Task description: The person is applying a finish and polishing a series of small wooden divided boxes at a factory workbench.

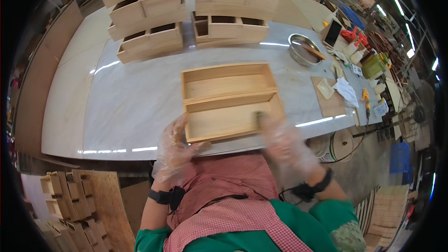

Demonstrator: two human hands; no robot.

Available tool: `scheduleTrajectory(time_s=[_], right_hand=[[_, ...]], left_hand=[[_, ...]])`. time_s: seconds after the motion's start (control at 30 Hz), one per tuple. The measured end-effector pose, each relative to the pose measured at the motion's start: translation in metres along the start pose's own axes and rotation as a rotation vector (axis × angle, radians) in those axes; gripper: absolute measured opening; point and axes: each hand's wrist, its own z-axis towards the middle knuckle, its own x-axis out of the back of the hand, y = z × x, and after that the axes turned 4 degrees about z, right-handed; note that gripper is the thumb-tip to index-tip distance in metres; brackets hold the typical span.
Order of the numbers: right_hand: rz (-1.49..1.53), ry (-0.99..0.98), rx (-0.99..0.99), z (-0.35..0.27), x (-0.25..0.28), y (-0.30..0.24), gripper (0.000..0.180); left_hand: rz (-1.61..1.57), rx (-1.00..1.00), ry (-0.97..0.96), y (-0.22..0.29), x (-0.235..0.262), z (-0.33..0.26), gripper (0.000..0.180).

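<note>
A shallow light-wood box [229, 99] with two long compartments lies on the grey marble-look table [130, 107], close to the near edge. My left hand [175, 145], in a clear plastic glove, holds the box's near left corner. My right hand [285, 143], also gloved and blurred, is at the near right corner, with a small dark thing at its fingertips against the wood; I cannot tell what it is.
Stacks of wooden drawer boxes [149, 37] stand at the far side of the table. At the right are a metal bowl [302, 49], a small board [329, 95] with a white rag [346, 91], bottles and tools. More small boxes [63, 196] are piled on the floor at lower left.
</note>
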Motion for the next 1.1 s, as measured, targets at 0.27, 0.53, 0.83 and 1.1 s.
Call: scheduleTrajectory(time_s=[0.27,0.53,0.83,1.1], right_hand=[[-0.36,0.072,0.181,0.018,-0.02,-0.025,0.022],[-0.259,0.362,0.094,0.006,0.019,0.03,0.028],[-0.309,0.355,0.765,0.176,-0.029,-0.087,0.018],[-0.634,0.159,0.189,0.098,-0.005,0.032,0.033]], left_hand=[[0.081,-0.034,-0.039,-0.003,0.006,0.001,0.079],[0.264,-0.127,0.013,-0.008,0.004,-0.007,0.08],[0.421,-0.227,0.049,-0.007,0.006,-0.008,0.084],[0.384,-0.232,0.11,-0.001,0.002,-0.007,0.084]])
